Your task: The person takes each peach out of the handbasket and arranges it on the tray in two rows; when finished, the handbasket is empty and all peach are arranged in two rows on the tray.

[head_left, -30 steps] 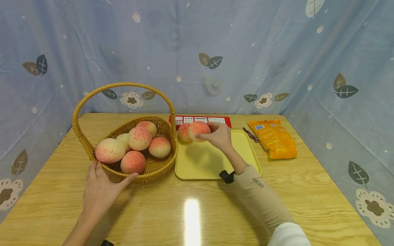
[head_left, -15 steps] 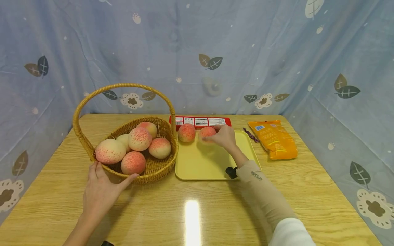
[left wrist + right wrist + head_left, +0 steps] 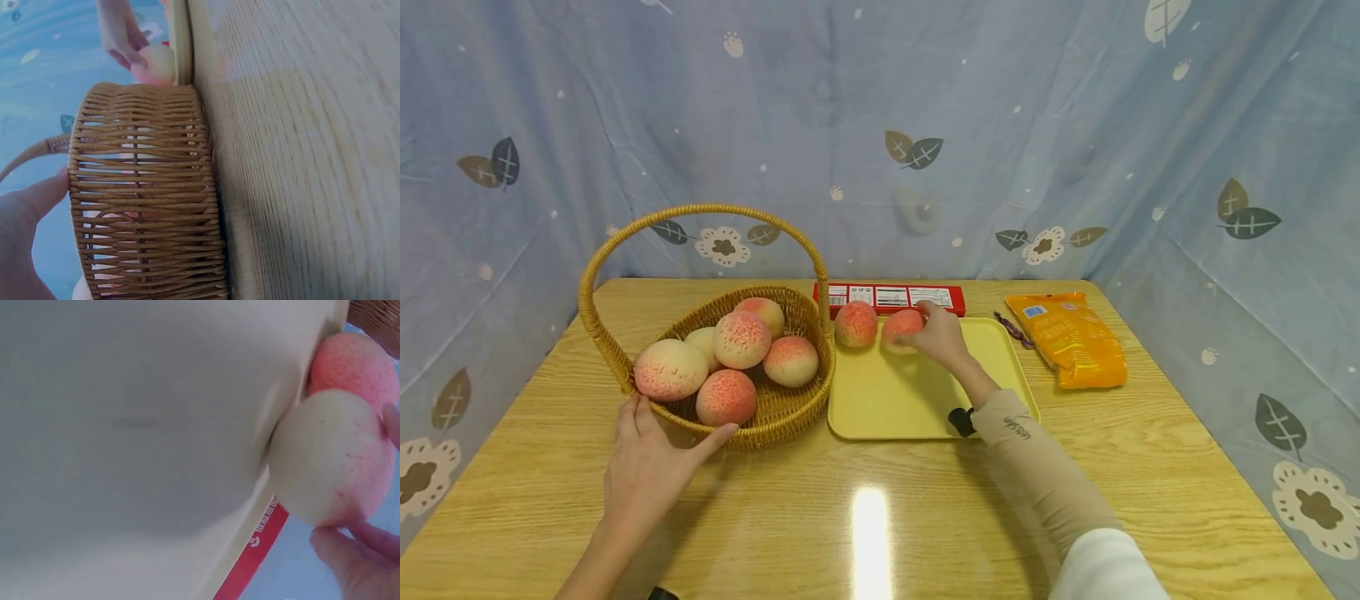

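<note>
Thumb and fingers spread, my left hand (image 3: 647, 462) rests at the near left rim of a wicker basket (image 3: 782, 425). Several pink-and-cream peaches (image 3: 726, 397) lie inside it; in the left wrist view they show faintly through the weave (image 3: 150, 187). My right hand (image 3: 943, 337) pinches a peach (image 3: 901, 331) between thumb and fingers at the back of a yellow tray (image 3: 887, 408). From the right wrist, that peach (image 3: 331, 456) sits right at the tray's wall. Another peach (image 3: 856, 324) lies to its left, in the tray's back left corner.
Behind the tray lies a long red box (image 3: 951, 300) with white label panels. An orange packet (image 3: 1071, 342) is on the wooden table (image 3: 775, 525) to the right, with a purple cord (image 3: 1013, 330) beside it. The basket's tall handle (image 3: 715, 208) arches up near the curtain (image 3: 880, 125).
My right hand has carried its peach a little right and down to the tray's back edge, uncovering the corner peach. Over the last half second it barely moves. The left hand stays on the basket.
</note>
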`<state>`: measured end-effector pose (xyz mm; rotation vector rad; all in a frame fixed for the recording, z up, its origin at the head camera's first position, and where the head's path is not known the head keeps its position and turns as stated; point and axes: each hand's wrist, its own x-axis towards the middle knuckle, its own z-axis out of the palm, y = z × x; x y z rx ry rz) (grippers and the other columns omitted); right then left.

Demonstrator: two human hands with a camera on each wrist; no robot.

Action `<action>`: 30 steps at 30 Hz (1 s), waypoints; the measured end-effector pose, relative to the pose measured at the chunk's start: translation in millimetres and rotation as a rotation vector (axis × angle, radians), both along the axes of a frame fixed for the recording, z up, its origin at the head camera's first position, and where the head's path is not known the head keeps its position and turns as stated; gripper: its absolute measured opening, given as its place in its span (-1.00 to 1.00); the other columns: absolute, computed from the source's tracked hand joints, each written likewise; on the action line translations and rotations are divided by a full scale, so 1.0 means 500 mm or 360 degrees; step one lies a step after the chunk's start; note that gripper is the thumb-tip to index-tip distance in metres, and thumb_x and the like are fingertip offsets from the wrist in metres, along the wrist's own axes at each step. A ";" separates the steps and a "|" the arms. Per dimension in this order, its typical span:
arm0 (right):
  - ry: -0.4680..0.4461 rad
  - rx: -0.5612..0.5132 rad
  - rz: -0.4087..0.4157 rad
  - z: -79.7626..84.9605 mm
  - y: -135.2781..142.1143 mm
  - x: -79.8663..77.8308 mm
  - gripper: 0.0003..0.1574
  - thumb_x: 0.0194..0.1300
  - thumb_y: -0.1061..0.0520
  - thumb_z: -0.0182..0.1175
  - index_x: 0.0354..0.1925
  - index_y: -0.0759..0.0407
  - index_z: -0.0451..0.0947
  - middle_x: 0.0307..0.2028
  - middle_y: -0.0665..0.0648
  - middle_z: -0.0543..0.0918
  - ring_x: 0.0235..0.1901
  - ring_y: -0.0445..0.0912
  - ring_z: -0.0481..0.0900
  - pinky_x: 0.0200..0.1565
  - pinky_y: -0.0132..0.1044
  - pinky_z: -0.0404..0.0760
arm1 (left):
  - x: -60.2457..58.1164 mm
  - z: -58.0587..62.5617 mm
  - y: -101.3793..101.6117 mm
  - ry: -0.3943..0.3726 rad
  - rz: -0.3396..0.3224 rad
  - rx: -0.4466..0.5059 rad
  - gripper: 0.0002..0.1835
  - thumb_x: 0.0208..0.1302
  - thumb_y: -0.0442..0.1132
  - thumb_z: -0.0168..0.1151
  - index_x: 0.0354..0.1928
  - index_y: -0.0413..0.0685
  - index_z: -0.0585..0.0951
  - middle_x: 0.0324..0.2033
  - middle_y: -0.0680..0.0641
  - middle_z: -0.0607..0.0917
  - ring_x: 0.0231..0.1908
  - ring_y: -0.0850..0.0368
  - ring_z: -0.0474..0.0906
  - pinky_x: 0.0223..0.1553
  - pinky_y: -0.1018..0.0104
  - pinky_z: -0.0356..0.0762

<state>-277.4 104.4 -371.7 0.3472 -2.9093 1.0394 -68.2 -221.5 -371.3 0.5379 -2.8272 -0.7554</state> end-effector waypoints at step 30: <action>0.0008 -0.0048 -0.0049 -0.015 -0.034 -0.035 -0.21 0.08 0.12 0.43 0.21 0.45 0.43 0.09 0.39 0.58 0.08 0.21 0.54 0.09 -0.01 0.53 | 0.003 0.005 0.002 -0.0016 -0.0011 0.0003 0.41 -0.02 0.46 0.28 0.38 -0.66 -0.09 0.35 -0.58 -0.01 0.24 -0.57 0.12 0.02 -0.41 0.31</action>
